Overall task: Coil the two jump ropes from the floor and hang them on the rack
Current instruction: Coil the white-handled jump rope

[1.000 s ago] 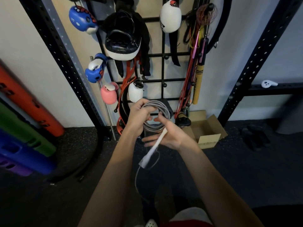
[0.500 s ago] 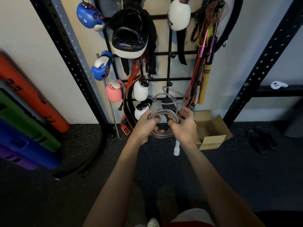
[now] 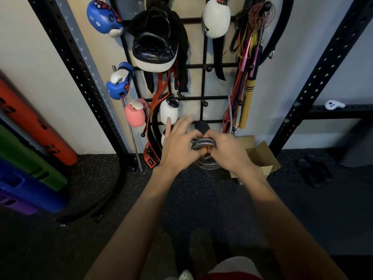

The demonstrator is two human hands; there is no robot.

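The dark speckled floor [image 3: 201,203] fills the lower half of the view. Above it, a black wire grid rack [image 3: 204,85] is fixed on the wall between two perforated uprights. Coloured foam tubes [image 3: 32,126] lean at the left edge, and an open cardboard box [image 3: 260,156] sits on the floor just right of the hands.

Both hands meet low in front of the rack. The right hand [image 3: 228,153] has its fingers curled round the top strands of the grey coiled jump rope [image 3: 202,142], and the lower loops hang below the knuckles. The left hand [image 3: 177,146] has fingers spread and mostly straight, blurred. It seems only to touch the coil's left side.

Directly above the coil, a grid cell with a short peg [image 3: 205,103] lies between a white boxing glove [image 3: 169,110] and hanging red cords [image 3: 235,93].
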